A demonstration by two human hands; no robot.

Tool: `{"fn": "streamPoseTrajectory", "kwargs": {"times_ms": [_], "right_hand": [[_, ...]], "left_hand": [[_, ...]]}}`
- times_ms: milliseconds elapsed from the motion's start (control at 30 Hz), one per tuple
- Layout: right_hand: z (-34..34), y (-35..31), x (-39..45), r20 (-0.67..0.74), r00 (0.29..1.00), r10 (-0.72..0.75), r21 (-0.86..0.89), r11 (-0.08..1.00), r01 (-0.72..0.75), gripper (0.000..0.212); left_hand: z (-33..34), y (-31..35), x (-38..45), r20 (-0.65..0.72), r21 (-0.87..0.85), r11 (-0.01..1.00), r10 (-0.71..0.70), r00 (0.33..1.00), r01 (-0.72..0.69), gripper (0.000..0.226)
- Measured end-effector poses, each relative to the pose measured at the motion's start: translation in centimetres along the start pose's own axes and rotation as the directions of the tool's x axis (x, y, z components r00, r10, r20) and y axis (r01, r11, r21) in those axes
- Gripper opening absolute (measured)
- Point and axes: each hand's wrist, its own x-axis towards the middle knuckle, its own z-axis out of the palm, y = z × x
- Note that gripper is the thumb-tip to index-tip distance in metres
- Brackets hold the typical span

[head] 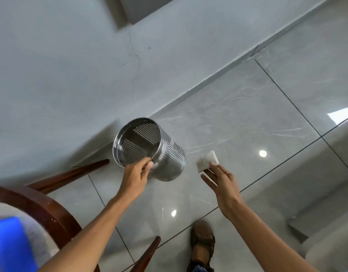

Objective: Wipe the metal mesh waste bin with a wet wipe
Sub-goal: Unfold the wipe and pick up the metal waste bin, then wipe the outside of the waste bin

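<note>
Bare forearms reach down from the camera. Left hand pinches the rim of a shiny perforated metal cylinder waste bin, tilted above the glossy grey tiled floor. Just right, apart from it, the right hand holds a folded white wet wipe at its fingertips, other fingers extended. A dark wooden chair stands left.

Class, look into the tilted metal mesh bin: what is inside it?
Nothing shows inside the metal mesh bin: only its perforated inner wall. The left hand grips its rim; the right hand holds the wet wipe apart, outside. The bottom cannot be seen from here.
</note>
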Motion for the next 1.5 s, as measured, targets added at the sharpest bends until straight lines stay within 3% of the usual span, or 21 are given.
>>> {"fn": "streamPoseTrajectory", "kwargs": {"times_ms": [133, 233, 300, 400, 500, 667, 767, 933, 1033, 1133, 1300, 1367, 1433, 1500], "right_hand": [[2.9, -2.7, -2.5, 0.068, 0.972, -0.224, -0.280, 0.931, 0.234, 0.021], [5.4, -3.2, -4.4, 0.140, 0.898, -0.417, -0.558, 0.716, 0.419, 0.034], [7.1, -3.0, -5.6, 0.226, 0.837, -0.498, -0.638, 0.574, 0.513, 0.037], [8.7, -1.8, -7.5, 0.445, 0.740, -0.504, -0.656, 0.379, 0.653, 0.048], [8.3, -0.4, -9.3, 0.614, 0.618, -0.491, -0.665, 0.100, 0.741, 0.058], [7.2, 0.1, -11.2, 0.730, 0.541, -0.417, -0.622, -0.077, 0.779, 0.070], [8.0, -1.4, -10.5, 0.699, 0.584, -0.412, -0.661, -0.060, 0.748, 0.069], [9.4, -5.2, -7.4, 0.493, 0.764, -0.417, -0.756, 0.229, 0.613, 0.066], [8.7, -6.7, -6.2, 0.419, 0.816, -0.398, -0.777, 0.308, 0.549, 0.063], [7.9, -5.6, -7.2, 0.480, 0.772, -0.416, -0.743, 0.275, 0.610, 0.060], [7.8, -1.5, -10.9, 0.722, 0.542, -0.430, -0.582, 0.045, 0.812, 0.066], [8.2, -0.8, -11.4, 0.756, 0.488, -0.436, -0.547, -0.011, 0.837, 0.069], [9.0, -1.2, -11.1, 0.748, 0.488, -0.450, -0.554, -0.017, 0.833, 0.068], [10.5, -2.5, -10.4, 0.698, 0.537, -0.473, -0.598, 0.028, 0.801, 0.066]], "left_hand": [[-2.5, 3.1, -1.7, 0.054, -0.179, 0.978, -0.100, 0.994, 0.108, 0.020], [-4.0, 5.7, -3.7, 0.079, -0.291, 0.951, -0.084, 0.993, 0.103, 0.016], [-4.8, 7.5, -5.0, 0.106, -0.351, 0.930, -0.074, 0.992, 0.106, 0.016], [-5.7, 9.5, -5.8, 0.075, -0.423, 0.895, -0.123, 0.990, 0.143, 0.018], [-6.9, 10.8, -5.7, 0.053, -0.560, 0.813, -0.157, 0.986, 0.160, 0.022], [-8.1, 12.2, -5.8, 0.065, -0.657, 0.723, -0.227, 0.972, 0.213, 0.022], [-8.6, 12.5, -5.7, 0.058, -0.661, 0.727, -0.197, 0.979, 0.186, 0.023], [-9.3, 13.1, -6.7, 0.051, -0.611, 0.784, -0.103, 0.993, 0.112, 0.022], [-9.7, 13.0, -7.4, 0.047, -0.565, 0.820, -0.086, 0.995, 0.098, 0.021], [-9.9, 13.2, -7.3, 0.027, -0.558, 0.826, -0.078, 0.997, 0.080, 0.025], [-10.0, 12.4, -6.7, 0.007, -0.579, 0.807, -0.138, 0.990, 0.116, 0.025], [-10.2, 12.2, -6.5, 0.009, -0.597, 0.791, -0.165, 0.986, 0.137, 0.025], [-10.4, 12.3, -6.2, -0.001, -0.621, 0.772, -0.174, 0.985, 0.136, 0.024], [-10.6, 12.5, -6.0, -0.009, -0.633, 0.764, -0.169, 0.986, 0.125, 0.024]]}}
